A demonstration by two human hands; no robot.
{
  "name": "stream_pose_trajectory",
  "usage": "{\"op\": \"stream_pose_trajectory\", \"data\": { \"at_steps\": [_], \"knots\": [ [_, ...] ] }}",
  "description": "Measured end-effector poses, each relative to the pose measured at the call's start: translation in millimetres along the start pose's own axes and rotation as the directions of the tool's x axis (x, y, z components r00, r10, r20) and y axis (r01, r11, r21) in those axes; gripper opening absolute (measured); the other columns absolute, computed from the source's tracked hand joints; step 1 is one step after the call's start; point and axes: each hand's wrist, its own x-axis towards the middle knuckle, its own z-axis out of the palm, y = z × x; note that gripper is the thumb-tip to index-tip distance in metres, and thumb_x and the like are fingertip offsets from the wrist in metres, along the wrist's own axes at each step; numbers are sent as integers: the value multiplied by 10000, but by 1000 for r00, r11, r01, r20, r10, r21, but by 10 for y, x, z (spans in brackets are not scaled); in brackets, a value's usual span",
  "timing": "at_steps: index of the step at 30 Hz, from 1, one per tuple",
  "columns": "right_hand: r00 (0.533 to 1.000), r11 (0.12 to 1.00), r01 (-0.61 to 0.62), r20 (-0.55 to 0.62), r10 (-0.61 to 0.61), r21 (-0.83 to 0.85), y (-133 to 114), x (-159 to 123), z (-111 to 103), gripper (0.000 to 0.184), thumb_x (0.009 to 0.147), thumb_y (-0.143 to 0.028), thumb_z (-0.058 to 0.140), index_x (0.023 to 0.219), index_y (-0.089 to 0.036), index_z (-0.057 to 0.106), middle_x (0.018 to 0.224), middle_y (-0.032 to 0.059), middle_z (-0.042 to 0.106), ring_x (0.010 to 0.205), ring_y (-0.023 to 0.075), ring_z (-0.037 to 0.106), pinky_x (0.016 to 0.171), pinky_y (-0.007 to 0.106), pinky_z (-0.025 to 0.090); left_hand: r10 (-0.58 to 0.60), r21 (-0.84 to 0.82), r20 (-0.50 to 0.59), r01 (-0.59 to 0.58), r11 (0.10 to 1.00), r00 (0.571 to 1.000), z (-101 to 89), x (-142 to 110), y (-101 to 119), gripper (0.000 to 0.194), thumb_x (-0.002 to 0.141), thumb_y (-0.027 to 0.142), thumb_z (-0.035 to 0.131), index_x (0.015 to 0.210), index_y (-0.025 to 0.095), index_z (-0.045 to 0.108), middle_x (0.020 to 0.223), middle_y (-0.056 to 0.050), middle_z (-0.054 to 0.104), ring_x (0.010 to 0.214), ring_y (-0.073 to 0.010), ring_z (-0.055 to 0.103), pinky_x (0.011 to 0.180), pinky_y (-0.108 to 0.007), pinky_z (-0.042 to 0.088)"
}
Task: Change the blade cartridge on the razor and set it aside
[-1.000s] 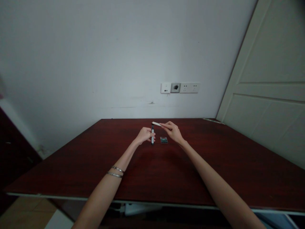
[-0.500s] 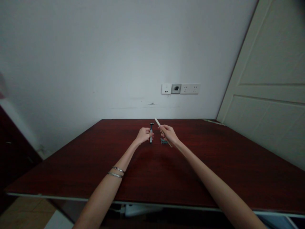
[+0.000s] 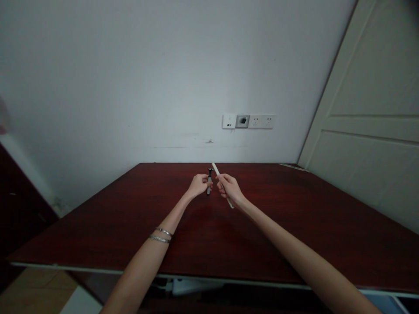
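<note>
My left hand is closed around the grey handle of a razor, which stands upright with its dark head at the top. In my right hand is a slim white stick, pinched near its middle and slanting up to the left. The stick's upper end is close beside the razor's head; whether they touch I cannot tell. Its lower end shows below my right palm. Both hands are over the dark red table, near its far side.
A wall with sockets rises behind the table. To the right is a pale panelled door. The table's front edge runs beneath my forearms, and a white object lies under it.
The razor has shifted slightly right and tilted a little. My right hand has moved slightly lower, and the stick stands steeper. The small dark item below that hand no longer shows.
</note>
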Motion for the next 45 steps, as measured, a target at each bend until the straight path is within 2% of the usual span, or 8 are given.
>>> {"op": "stream_pose_trajectory", "data": {
  "at_steps": [5,10,24,29,34,38,41,45],
  "knots": [
    [1000,1000,-17,22,17,-12,93,-74,17,349,712,-515,554,805,-184,493,466,-96,409,317,19,255,285,122,170,-3,3,-26,3,1000,1000,-9,17,-5,50,700,58,558,706,104,578,584,-28,635,502,-122,605,479,-211,471],
    [998,998,44,-43,-42,45,77,-74,42,357,701,-517,568,815,-189,484,461,-99,403,315,21,260,291,126,159,42,22,5,-42,999,999,-6,27,-57,31,699,88,572,720,101,590,606,-36,638,557,-133,625,503,-209,472],
    [998,999,42,53,-42,-6,60,-115,124,352,730,-533,545,786,-192,478,471,-91,403,311,23,251,277,133,172,91,93,-16,-90,992,996,-17,0,9,28,652,80,575,652,107,581,621,-19,635,559,-121,598,512,-191,450],
    [995,995,96,7,-96,14,39,-111,108,349,735,-528,543,799,-189,486,471,-91,398,315,22,247,278,133,173,95,26,14,-96,995,995,-14,-5,16,58,670,112,575,725,104,589,647,-31,634,568,-128,604,526,-208,461],
    [998,998,39,55,-37,-48,73,-188,107,339,745,-522,534,808,-190,508,509,-73,427,341,35,284,281,134,190,111,96,11,-112,989,994,-29,14,-20,30,670,98,551,668,113,577,648,-25,631,570,-118,586,523,-192,439],
    [986,980,168,17,-167,-105,-48,-146,-56,332,748,-501,545,818,-178,571,584,-42,462,401,53,358,311,157,251,195,145,-13,-191,971,981,-56,25,-52,75,684,135,571,744,115,610,686,-18,635,621,-121,582,592,-204,448],
    [959,925,283,63,-276,-254,-213,-53,-259,310,756,-464,555,804,-166,622,547,-38,462,433,70,388,376,186,320,276,225,-42,-260,939,960,-61,9,-34,111,717,183,574,784,123,640,748,-24,654,694,-134,584,648,-211,444],
    [916,826,400,161,-366,-396,-319,-19,-430,356,795,-389,529,1080,-194,613,600,-20,540,530,111,476,506,231,421,318,280,-39,-295,913,947,-71,-26,27,153,751,206,565,839,136,667,830,-38,680,771,-154,598,709,-217,440]
  ]
}}
